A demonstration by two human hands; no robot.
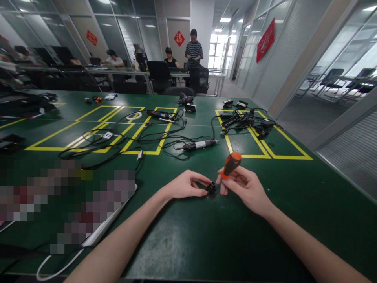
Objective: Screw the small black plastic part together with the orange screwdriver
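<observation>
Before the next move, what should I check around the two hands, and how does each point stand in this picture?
1. Left hand at the small black part: ok, touching it.
2. Black part resting on the table: ok, it appears upright.
3. Screwdriver held: ok, in the right hand, with its orange-and-black handle up.
4. Screwdriver tip meeting the black part: cannot tell, too small to make out.
5. Silver-and-black tool put away: not ok, it lies loose beyond the hands.
6. Cable pile apart from the hands: ok, it lies farther back.
</observation>
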